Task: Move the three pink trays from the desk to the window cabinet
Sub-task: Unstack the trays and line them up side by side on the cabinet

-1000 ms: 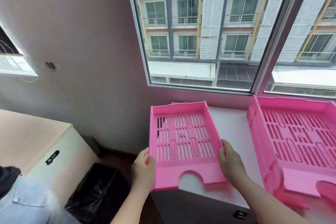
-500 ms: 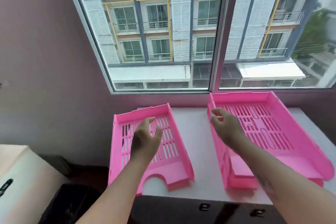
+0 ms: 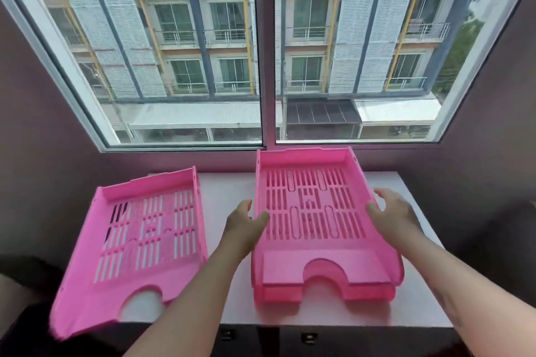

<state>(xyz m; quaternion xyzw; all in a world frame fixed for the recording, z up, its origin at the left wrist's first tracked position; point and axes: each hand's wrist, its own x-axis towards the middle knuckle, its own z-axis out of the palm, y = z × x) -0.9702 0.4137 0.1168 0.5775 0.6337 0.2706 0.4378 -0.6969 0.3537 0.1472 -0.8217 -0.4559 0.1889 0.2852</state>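
Since the earlier frame, both hands have moved off the single tray and now flank the stacked trays; the view has also swung to centre on the window.

Left hand (image 3: 245, 224): at the left wall of the stacked trays (image 3: 316, 223), thumb over the rim and remaining fingers outside the wall. Fingers are loosely curled around the wall; whether they press it cannot be told.

Right hand (image 3: 390, 211): at the right wall of the same stack, thumb at the rim, fingers spread and open beside the wall. Firm contact cannot be confirmed.

Stacked trays: at least 2 pink trays nested, resting on the white top of the window cabinet (image 3: 226, 200), directly below the window (image 3: 261, 52), back edge near the sill.

Single tray (image 3: 139, 240): pink, left of the stack and apart from it, set at a slight angle. Its left front corner overhangs the cabinet's edge. Neither hand touches it.

Cabinet front: dark, with 2 small handles (image 3: 309, 338) visible below the white top.
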